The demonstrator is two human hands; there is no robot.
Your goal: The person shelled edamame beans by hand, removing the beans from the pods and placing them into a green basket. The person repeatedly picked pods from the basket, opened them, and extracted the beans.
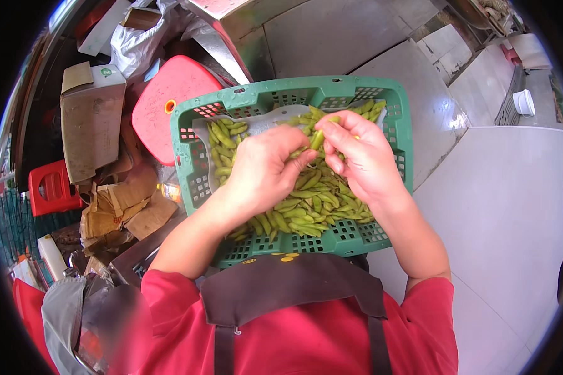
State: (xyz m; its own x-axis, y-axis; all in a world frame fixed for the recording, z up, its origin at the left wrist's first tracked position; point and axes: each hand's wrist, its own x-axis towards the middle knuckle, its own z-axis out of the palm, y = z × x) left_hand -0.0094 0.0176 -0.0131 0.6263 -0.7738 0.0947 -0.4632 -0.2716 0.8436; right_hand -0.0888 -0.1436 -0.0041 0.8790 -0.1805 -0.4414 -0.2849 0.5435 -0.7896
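Note:
A green plastic basket (pixel 291 89) with slotted walls stands in front of me, lined in part with a pale sheet. Many green soybean pods (pixel 309 206) lie inside, in a large heap on the near side and smaller groups at the far left and far right. Above the heap, my left hand (pixel 272 166) pinches a green pod between thumb and fingers. Close by on its right, my right hand (pixel 359 152) holds a green pod (pixel 317 139) at its fingertips, between the two hands. Whether both hands grip the same pod cannot be told.
Left of the basket are a red plastic stool (pixel 173 93), a cardboard box (pixel 91 126), torn cardboard (pixel 115 206), a small bottle (pixel 170 191) and another red plastic stool (pixel 54 187). Large floor tiles (pixel 492 197) extend to the right. A white tub (pixel 524 103) stands at the far right.

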